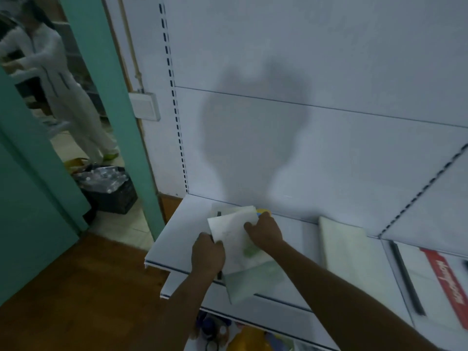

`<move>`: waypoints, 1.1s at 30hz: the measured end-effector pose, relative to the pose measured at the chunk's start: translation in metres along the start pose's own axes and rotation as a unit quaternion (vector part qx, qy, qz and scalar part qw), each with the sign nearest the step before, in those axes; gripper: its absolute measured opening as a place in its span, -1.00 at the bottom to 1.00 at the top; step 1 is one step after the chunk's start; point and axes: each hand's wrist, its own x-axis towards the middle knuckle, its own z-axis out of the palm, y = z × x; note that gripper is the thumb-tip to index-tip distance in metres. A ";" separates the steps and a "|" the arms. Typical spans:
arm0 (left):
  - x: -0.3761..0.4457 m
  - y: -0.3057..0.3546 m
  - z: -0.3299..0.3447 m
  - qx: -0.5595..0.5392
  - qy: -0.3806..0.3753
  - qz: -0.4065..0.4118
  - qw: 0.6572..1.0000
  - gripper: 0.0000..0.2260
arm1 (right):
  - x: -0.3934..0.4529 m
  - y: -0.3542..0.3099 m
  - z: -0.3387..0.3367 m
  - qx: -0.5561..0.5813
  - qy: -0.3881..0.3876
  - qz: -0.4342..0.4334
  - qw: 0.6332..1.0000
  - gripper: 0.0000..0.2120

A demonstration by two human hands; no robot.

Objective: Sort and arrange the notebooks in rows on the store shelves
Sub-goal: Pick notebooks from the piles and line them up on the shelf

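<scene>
I hold a white notebook (234, 235) with a faint green mark over the left end of a white shelf (177, 239). My left hand (208, 254) grips its left edge, and my right hand (264, 230) grips its right side near the top. Beneath it lie more pale notebooks, one greenish (253, 279) and one with a blue and yellow corner (263, 212) by the back panel. A cream notebook (344, 247) lies flat further right on the same shelf. The picture is blurred.
A red-and-white notebook (445, 282) and a dark pen-like strip (407, 277) lie on the adjoining shelf at right. Colourful items (243, 335) sit on a lower shelf. At left, a teal door frame (106, 97), a black crate of bottles (109, 188) and a person in white (58, 79).
</scene>
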 end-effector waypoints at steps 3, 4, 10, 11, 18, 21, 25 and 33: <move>-0.006 0.013 -0.006 -0.049 -0.009 0.000 0.999 -0.82 | -0.008 0.002 -0.003 0.005 0.008 0.012 1.000 -0.55; -0.005 0.014 -0.007 -0.062 -0.014 0.000 0.998 -0.82 | -0.010 0.002 -0.003 0.004 0.011 0.015 1.000 -0.54; -0.005 0.019 -0.011 -0.143 -0.018 0.015 0.989 -0.78 | -0.018 0.011 -0.013 0.047 0.021 0.022 0.998 -0.47; -0.007 0.021 -0.011 -0.163 -0.021 0.006 0.986 -0.77 | -0.019 0.013 -0.015 0.070 -0.002 0.028 0.997 -0.45; -0.026 0.035 -0.002 -0.354 -0.137 -0.066 0.923 -0.82 | -0.028 0.033 -0.043 0.184 0.036 0.061 0.980 -0.50; -0.047 0.042 0.015 -0.353 -0.250 -0.081 0.898 -0.80 | -0.032 0.057 -0.070 0.175 0.132 0.098 0.971 -0.40; -0.083 0.055 0.049 -0.252 -0.376 -0.036 0.891 -0.82 | -0.048 0.107 -0.112 0.198 0.219 0.128 0.947 -0.41; -0.158 0.121 0.145 -0.142 -0.451 0.053 0.880 -0.84 | -0.106 0.219 -0.211 0.273 0.266 0.167 0.909 -0.64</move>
